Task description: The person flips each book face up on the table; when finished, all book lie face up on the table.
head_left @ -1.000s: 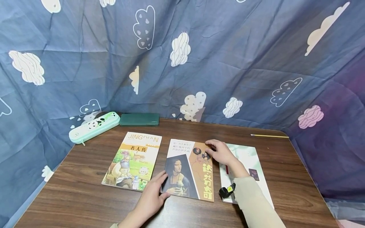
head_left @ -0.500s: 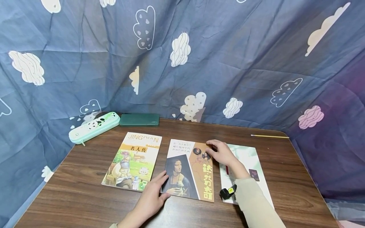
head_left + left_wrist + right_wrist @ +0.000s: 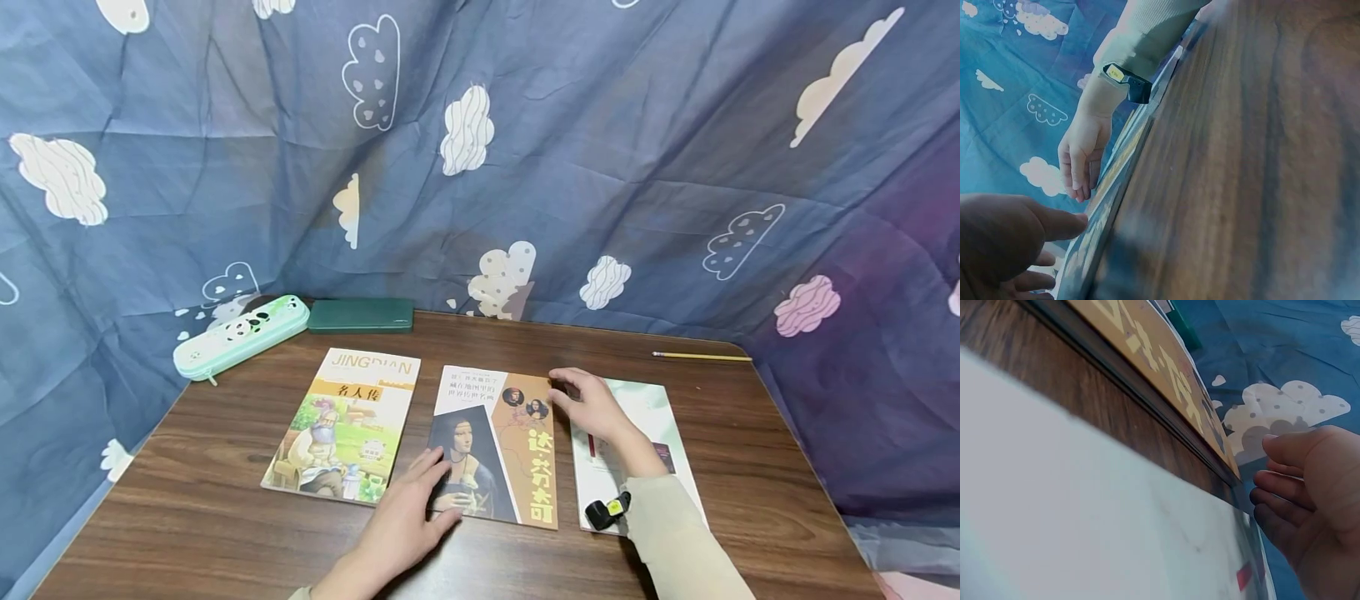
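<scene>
In the head view, a book [image 3: 491,450] with a portrait on its cover lies flat in the middle of the desk. My left hand [image 3: 405,517] is at its lower left edge, fingers extended and overlapping the cover. In the left wrist view, the thumb of the left hand [image 3: 1010,237] points along the book's edge. My right hand [image 3: 600,412] is by the book's upper right corner, its fingers loosely bent. The right wrist view shows the right hand [image 3: 1316,500] with nothing between thumb and fingers. Beneath that forearm lies a pale green-white book [image 3: 656,417], partly covered.
An illustrated book [image 3: 345,429] lies at the left. Behind it are a panda pencil case [image 3: 240,337] and a dark green case [image 3: 360,315]. A yellow pencil [image 3: 701,357] lies at the back right, near the patterned cloth [image 3: 645,167].
My right hand has drawn slightly right, off the middle book's corner. My left fingertips now overlap its cover a little more. The whole head view has shifted slightly.
</scene>
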Tool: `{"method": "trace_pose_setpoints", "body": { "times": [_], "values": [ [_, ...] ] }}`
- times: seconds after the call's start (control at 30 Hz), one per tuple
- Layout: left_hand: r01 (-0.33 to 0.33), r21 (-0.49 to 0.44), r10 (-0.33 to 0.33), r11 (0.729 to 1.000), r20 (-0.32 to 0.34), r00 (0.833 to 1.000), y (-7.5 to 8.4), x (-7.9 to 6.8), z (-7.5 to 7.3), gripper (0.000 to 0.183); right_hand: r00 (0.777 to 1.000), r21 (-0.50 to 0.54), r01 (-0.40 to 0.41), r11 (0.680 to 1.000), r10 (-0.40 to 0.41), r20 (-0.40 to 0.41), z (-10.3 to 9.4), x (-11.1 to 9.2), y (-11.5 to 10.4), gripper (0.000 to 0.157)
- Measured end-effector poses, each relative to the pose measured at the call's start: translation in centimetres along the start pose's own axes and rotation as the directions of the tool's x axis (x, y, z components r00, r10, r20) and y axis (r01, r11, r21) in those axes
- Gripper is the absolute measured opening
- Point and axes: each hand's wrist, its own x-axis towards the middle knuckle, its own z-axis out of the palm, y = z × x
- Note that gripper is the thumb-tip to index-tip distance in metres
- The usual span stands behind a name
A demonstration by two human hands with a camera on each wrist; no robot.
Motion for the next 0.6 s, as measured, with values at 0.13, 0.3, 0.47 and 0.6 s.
{"method": "trace_pose_setpoints", "body": {
  "times": [0.13, 0.3, 0.47, 0.6],
  "values": [
    [-0.06, -0.027, 0.06, 0.998, -0.007, 0.998, 0.7, 0.4, 0.2, 0.058, 1.0, 0.009, -0.017, 1.0, 0.017, -0.008, -0.5, -0.3, 0.1, 0.04],
    [-0.111, -0.053, 0.113, 0.992, 0.04, 0.993, 1.5, 0.9, 0.5, 0.061, 0.999, 0.043, -0.042, 0.998, 0.043, -0.011, -1.3, -0.9, 0.1, 0.042],
    [-0.124, -0.083, 0.132, 0.989, 0.098, 0.986, 2.2, 1.3, 0.7, 0.064, 0.999, 0.091, -0.045, 0.995, 0.046, -0.01, -2.3, -1.5, 0.1, 0.042],
    [-0.132, -0.087, 0.143, 0.987, 0.133, 0.981, 2.4, 1.4, 0.9, 0.065, 0.999, 0.092, -0.042, 0.995, 0.044, -0.019, -3.0, -2.1, 0.1, 0.042]
  ]
}}
